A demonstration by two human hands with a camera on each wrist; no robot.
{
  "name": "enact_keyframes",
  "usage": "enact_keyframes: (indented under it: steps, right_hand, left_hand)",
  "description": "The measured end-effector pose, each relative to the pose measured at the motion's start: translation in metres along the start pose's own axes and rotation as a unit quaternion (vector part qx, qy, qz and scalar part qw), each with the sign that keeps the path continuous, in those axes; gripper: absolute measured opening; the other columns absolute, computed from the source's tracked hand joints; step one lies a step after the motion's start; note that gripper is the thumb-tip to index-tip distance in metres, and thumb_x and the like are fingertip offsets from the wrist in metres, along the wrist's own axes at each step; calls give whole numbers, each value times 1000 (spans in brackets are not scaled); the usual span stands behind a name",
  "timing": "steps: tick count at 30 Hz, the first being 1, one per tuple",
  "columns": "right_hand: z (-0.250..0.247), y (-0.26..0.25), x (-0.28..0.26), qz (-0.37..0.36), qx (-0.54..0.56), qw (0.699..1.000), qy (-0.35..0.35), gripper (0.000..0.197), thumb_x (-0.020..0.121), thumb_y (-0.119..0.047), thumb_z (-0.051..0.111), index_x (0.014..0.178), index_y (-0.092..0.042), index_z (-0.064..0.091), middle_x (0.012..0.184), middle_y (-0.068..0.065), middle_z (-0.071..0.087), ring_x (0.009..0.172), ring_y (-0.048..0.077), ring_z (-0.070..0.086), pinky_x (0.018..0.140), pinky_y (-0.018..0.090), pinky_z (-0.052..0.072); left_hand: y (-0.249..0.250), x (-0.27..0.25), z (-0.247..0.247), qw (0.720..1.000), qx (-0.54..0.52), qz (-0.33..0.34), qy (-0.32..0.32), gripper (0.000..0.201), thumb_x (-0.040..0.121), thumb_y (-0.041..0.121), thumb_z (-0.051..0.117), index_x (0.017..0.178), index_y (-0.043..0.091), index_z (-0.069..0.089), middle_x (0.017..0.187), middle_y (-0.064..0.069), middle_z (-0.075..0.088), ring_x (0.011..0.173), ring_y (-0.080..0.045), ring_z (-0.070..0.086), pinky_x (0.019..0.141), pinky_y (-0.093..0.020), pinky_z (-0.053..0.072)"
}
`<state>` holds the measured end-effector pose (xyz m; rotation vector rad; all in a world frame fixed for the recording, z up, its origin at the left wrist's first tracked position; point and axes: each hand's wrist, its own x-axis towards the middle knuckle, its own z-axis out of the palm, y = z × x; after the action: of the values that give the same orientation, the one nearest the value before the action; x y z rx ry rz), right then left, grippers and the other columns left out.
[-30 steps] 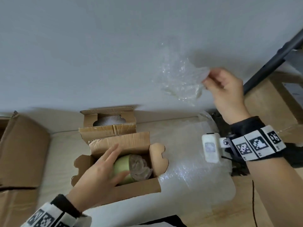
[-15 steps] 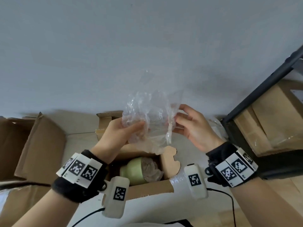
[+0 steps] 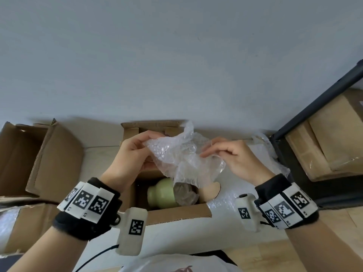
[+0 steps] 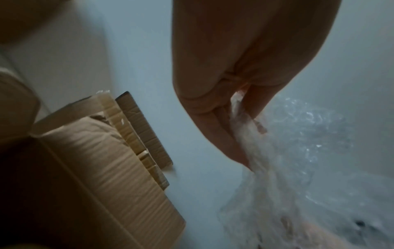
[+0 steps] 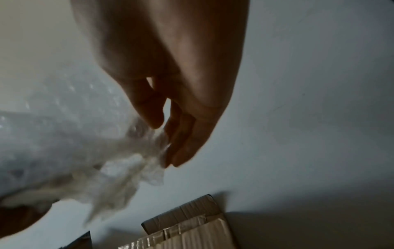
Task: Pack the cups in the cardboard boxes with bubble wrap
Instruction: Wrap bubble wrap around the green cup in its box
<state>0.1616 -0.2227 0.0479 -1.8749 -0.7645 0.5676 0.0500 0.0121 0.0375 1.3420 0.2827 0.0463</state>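
Note:
A crumpled sheet of clear bubble wrap (image 3: 182,156) hangs between both hands above an open cardboard box (image 3: 176,213). My left hand (image 3: 135,152) pinches its left edge; in the left wrist view the thumb and fingers (image 4: 224,134) clamp the bubble wrap (image 4: 277,160). My right hand (image 3: 229,154) pinches the right edge, and its fingertips (image 5: 177,148) close on the bubble wrap (image 5: 95,151). A pale green cup (image 3: 162,193) lies on its side in the box, its mouth stuffed with bubble wrap (image 3: 185,194).
A second small open box (image 3: 133,130) stands behind, against the grey wall. A large open carton (image 3: 39,158) sits at the left. More bubble wrap (image 3: 225,201) lies on the table at the right. A dark shelf frame (image 3: 314,99) with cardboard packages (image 3: 324,138) stands at the far right.
My left hand left the cup in the box and took hold of the bubble wrap. Both hands have since lowered the sheet towards the box and spread it apart.

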Motion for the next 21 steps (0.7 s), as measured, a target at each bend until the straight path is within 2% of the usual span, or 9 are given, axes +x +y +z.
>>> enact_keyframes:
  steps: [2, 5, 7, 9, 11, 14, 17, 19, 21]
  right_hand:
    - [0, 2, -2, 37, 24, 999, -26, 34, 93, 5, 44, 97, -11, 73, 109, -2, 68, 113, 9, 58, 103, 35, 43]
    - [-1, -1, -4, 55, 64, 996, -34, 17, 93, -19, 56, 105, -11, 64, 110, 2, 68, 110, 16, 61, 101, 43, 44]
    - [-2, 0, -6, 71, 92, 993, -35, 36, 83, -39, 66, 111, -19, 57, 108, 0, 68, 107, 16, 62, 94, 40, 48]
    - [-3, 3, -6, 79, 122, 988, -60, 62, 73, -58, 67, 126, -29, 49, 112, -8, 68, 110, 12, 62, 91, 34, 46]
    - [-5, 9, -6, 83, 245, 962, -90, 81, 72, -66, 65, 138, -27, 40, 127, 0, 62, 119, 21, 58, 96, 41, 47]
    - [-9, 14, -8, 92, 395, 903, -141, 94, 69, -60, 73, 144, -22, 32, 141, 13, 49, 129, 33, 47, 104, 49, 42]
    - [4, 19, -8, 80, 327, 927, -163, 79, 74, -27, 79, 141, -21, 39, 133, 7, 57, 125, 28, 51, 103, 39, 44]
    - [17, 19, -3, 85, 280, 951, -100, 55, 78, -19, 74, 128, -14, 52, 118, 7, 67, 113, 27, 61, 95, 33, 50]
    - [24, 18, 2, 91, 284, 955, -14, 28, 80, -17, 66, 107, -10, 63, 100, 8, 73, 91, 22, 69, 79, 29, 56]
  left_hand:
    - [-1, -1, 1, 1000, 23, 8, 13, 44, 89, -13, 41, 89, 21, 69, 81, -6, 70, 67, -20, 68, 58, -31, 56]
    - [-3, -4, 1, 999, 30, 11, 25, 38, 92, -6, 43, 96, 24, 65, 74, -1, 68, 62, -17, 66, 53, -25, 53]
    - [-3, -5, 1, 1000, 6, 5, 27, 21, 93, 4, 51, 103, 19, 62, 75, 1, 69, 65, -17, 68, 56, -28, 55]
    - [-2, -7, -1, 999, -19, -8, 28, 19, 87, 14, 58, 105, 15, 61, 82, 0, 72, 71, -17, 70, 57, -28, 56]
    - [-1, -8, -3, 998, -44, -25, 31, 22, 84, 19, 59, 105, 16, 65, 90, -3, 73, 78, -17, 71, 59, -28, 56]
    - [-1, -10, -10, 993, -95, -66, 32, 26, 88, 14, 54, 112, 12, 65, 104, -10, 72, 87, -25, 71, 64, -32, 57]
    - [-2, -12, -13, 982, -138, -125, 33, 38, 86, 20, 56, 118, 2, 59, 109, -17, 69, 89, -29, 71, 65, -33, 58]
    - [-4, -13, -11, 979, -135, -152, 17, 41, 83, 27, 59, 115, 1, 63, 110, -18, 69, 92, -32, 70, 67, -36, 58]
    - [-7, -13, -11, 981, -127, -144, 32, 34, 86, 26, 57, 110, 2, 66, 110, -20, 68, 93, -33, 69, 67, -36, 58]
